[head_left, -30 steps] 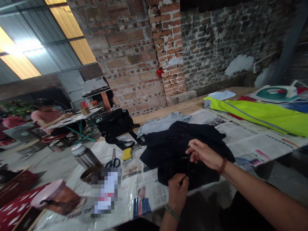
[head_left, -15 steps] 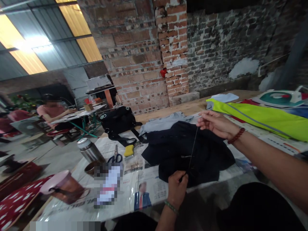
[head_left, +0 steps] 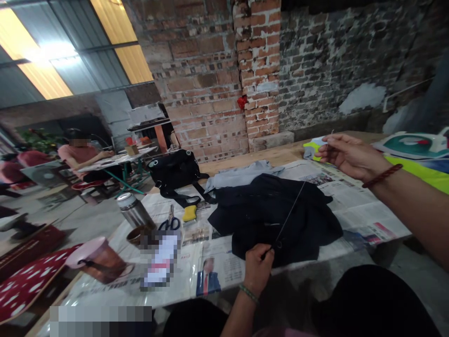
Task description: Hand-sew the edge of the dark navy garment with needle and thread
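Observation:
A dark navy garment [head_left: 280,206] lies bunched on the newspaper-covered table. My left hand [head_left: 258,267], with a green bracelet at the wrist, is closed on the garment's near edge, pinching the cloth. My right hand [head_left: 351,154], wearing a dark red bracelet, is raised to the right above the table. Its fingers are pinched on a thin needle [head_left: 332,132], whose tip shows above them. From the cloth beside my left hand, a thread [head_left: 289,214] slants up tautly toward my right hand; its upper end is hard to see.
Scissors [head_left: 170,222], a yellow item [head_left: 190,214], a metal flask [head_left: 135,210] and a pink-rimmed bucket [head_left: 101,262] stand or lie at left. Behind are a black bag [head_left: 175,171] and grey cloth [head_left: 242,175]. An iron [head_left: 416,144] is at right. A person [head_left: 82,154] sits farther off.
My right hand has moved right and up, away from the garment, and the thread now slants longer across the cloth. My left hand keeps its hold. The view has shifted slightly.

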`<act>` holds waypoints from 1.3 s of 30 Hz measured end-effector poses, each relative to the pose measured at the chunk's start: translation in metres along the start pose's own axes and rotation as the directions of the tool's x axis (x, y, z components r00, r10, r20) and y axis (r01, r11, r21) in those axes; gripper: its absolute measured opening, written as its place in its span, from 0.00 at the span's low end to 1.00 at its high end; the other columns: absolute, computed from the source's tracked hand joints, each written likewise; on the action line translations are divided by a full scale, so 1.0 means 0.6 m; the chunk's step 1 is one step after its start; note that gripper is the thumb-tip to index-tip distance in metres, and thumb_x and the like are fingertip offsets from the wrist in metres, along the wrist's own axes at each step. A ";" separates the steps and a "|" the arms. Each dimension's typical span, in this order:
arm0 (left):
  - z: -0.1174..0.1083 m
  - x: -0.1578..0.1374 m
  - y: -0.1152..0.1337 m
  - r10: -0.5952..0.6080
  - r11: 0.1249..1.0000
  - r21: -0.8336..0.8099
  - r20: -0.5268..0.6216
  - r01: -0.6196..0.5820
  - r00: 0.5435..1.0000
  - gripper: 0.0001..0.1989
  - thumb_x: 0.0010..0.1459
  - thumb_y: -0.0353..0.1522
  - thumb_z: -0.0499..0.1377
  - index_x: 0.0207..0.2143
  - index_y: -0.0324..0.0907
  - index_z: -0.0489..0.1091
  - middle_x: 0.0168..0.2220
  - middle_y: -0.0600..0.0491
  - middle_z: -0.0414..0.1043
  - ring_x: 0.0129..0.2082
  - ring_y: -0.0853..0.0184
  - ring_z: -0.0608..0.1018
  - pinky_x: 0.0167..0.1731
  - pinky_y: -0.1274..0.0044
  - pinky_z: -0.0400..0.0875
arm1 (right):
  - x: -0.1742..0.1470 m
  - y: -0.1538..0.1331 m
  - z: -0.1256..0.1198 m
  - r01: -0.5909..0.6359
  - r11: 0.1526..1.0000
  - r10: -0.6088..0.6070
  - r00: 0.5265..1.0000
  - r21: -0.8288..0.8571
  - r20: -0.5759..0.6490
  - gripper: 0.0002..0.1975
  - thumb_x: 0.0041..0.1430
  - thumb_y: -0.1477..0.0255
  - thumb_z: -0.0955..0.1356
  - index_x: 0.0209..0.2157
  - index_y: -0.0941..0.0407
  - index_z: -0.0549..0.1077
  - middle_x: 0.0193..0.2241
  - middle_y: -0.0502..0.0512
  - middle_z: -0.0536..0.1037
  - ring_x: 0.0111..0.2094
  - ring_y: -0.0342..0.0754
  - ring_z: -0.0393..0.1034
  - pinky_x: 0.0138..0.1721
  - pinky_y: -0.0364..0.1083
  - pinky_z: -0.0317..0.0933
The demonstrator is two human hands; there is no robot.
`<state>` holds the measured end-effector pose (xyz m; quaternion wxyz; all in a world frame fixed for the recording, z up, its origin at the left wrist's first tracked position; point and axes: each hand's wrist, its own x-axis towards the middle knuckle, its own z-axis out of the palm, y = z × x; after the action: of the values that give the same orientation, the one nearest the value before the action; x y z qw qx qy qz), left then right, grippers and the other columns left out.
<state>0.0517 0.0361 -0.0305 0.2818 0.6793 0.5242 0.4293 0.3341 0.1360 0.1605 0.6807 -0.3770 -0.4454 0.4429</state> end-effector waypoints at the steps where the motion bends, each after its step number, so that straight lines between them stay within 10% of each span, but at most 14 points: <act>1: 0.000 0.000 0.001 0.001 1.000 -0.003 -0.002 -0.001 1.000 0.09 0.51 0.29 0.54 0.26 0.41 0.75 0.24 0.54 0.73 0.26 0.68 0.74 0.28 0.80 0.66 | 0.000 0.000 -0.003 0.002 1.000 -0.002 1.000 -0.001 -0.017 0.10 0.59 0.81 0.59 0.29 0.57 0.69 0.19 0.51 0.74 0.22 0.41 0.71 0.24 0.40 0.65; 13: 0.000 -0.001 -0.002 0.027 0.999 -0.031 -0.030 -0.028 0.999 0.08 0.49 0.28 0.57 0.26 0.42 0.76 0.24 0.54 0.74 0.26 0.68 0.74 0.29 0.79 0.68 | 0.023 0.020 -0.039 0.142 0.984 -0.161 0.965 -0.105 -0.205 0.08 0.59 0.80 0.58 0.30 0.55 0.64 0.19 0.46 0.70 0.20 0.39 0.68 0.27 0.42 0.62; 20: 0.000 0.001 -0.002 0.032 0.998 -0.055 -0.027 -0.033 0.999 0.07 0.49 0.27 0.57 0.26 0.41 0.76 0.23 0.54 0.73 0.26 0.69 0.73 0.28 0.79 0.67 | -0.042 0.084 -0.002 0.177 0.870 -0.088 0.974 -0.460 0.209 0.08 0.57 0.68 0.62 0.36 0.55 0.68 0.16 0.45 0.69 0.13 0.39 0.61 0.16 0.39 0.55; 24: 0.000 0.000 -0.004 0.032 0.998 -0.062 -0.015 -0.033 0.999 0.07 0.49 0.27 0.58 0.27 0.41 0.76 0.24 0.54 0.73 0.26 0.69 0.73 0.28 0.80 0.68 | -0.104 0.152 0.051 0.461 0.633 0.038 0.784 -0.623 0.619 0.08 0.55 0.68 0.63 0.32 0.52 0.73 0.23 0.49 0.72 0.25 0.44 0.67 0.29 0.43 0.60; 29: -0.002 0.000 -0.004 0.029 0.998 -0.061 -0.006 -0.030 1.000 0.06 0.48 0.27 0.58 0.26 0.42 0.76 0.23 0.54 0.72 0.25 0.70 0.73 0.27 0.80 0.67 | -0.151 0.218 0.092 0.674 0.428 0.198 0.579 -0.601 0.791 0.11 0.53 0.77 0.62 0.31 0.53 0.75 0.29 0.54 0.72 0.31 0.47 0.66 0.36 0.46 0.56; 39: -0.003 0.002 0.002 0.029 0.997 -0.071 0.008 -0.029 1.000 0.07 0.47 0.27 0.58 0.24 0.42 0.76 0.22 0.55 0.72 0.25 0.70 0.72 0.28 0.80 0.67 | -0.160 0.227 0.090 0.776 0.331 0.300 0.452 -0.536 0.840 0.13 0.55 0.79 0.61 0.32 0.51 0.74 0.29 0.53 0.72 0.35 0.47 0.61 0.37 0.45 0.53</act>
<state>0.0508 0.0370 -0.0283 0.3018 0.6785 0.4975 0.4484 0.2267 0.0961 0.0280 0.0994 -0.3208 -0.9360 0.1050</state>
